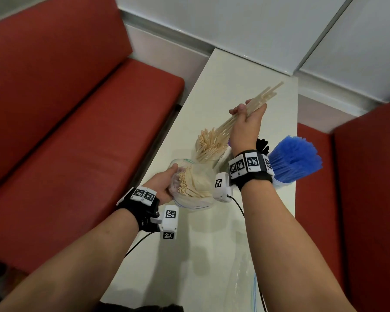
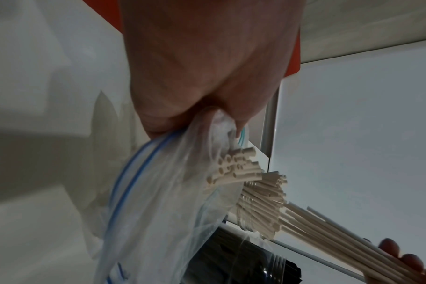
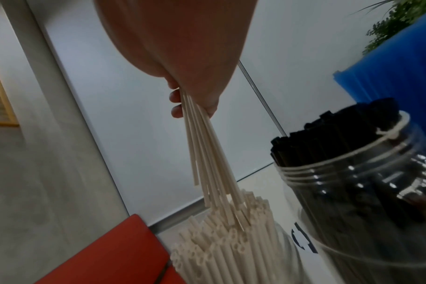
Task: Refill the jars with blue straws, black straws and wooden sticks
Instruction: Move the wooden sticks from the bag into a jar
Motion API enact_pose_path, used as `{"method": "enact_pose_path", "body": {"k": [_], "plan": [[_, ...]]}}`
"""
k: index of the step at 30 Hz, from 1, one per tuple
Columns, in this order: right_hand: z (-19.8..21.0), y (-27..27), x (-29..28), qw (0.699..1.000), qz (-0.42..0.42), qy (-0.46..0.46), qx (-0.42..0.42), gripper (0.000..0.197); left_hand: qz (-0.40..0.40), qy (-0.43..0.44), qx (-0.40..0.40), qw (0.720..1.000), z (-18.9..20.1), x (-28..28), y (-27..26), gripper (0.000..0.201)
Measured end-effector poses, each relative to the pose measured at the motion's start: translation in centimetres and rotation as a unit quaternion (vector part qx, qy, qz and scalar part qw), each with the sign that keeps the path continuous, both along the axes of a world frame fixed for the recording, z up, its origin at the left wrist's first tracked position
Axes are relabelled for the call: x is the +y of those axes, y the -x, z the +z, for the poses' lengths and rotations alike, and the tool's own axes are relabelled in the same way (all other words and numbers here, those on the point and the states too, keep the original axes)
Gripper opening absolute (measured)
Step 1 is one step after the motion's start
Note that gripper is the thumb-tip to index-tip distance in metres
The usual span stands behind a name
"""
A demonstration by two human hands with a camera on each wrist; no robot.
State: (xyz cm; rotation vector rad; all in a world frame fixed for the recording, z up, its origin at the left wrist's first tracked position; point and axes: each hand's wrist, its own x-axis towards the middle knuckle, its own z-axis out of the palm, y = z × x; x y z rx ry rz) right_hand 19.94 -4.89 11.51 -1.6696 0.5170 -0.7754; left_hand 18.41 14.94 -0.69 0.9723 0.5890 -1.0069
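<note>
Your right hand [image 1: 245,122] grasps bundle of pale wooden sticks [image 1: 254,106], tilted to feed clear jar [image 1: 208,152]; left hand [image 1: 164,183] grips clear zip bag [image 1: 196,188], mouth open for reach.

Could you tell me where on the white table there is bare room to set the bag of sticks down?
The far end of the table, beyond the right hand, is bare. Crowded: the stick jar, black straws and blue straws.
</note>
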Motion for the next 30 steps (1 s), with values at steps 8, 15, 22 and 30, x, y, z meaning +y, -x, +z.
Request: {"method": "enact_pose_path", "body": {"k": [8, 15, 22, 30], "plan": [[-0.7, -0.1, -0.1, 0.999, -0.033, -0.035, -0.012, 0.008, 0.002, -0.009, 0.0, 1.0, -0.7, -0.3, -0.5, 0.032], [-1.9, 1.1, 0.2, 0.994, -0.085, -0.072, -0.003, 0.039, 0.008, -0.003, 0.007, 1.0, -0.9, -0.4, -0.4, 0.033], [-1.8, 0.7, -0.6, 0.997, -0.073, -0.035, -0.013, 0.02, 0.01, -0.002, 0.018, 1.0, -1.0, -0.5, -0.1, 0.033], [-3.1, 1.0, 0.8, 0.996, 0.014, -0.002, 0.083, 0.034, 0.016, -0.014, 0.022, 1.0, -0.8, 0.0, 0.4, 0.031]]}}
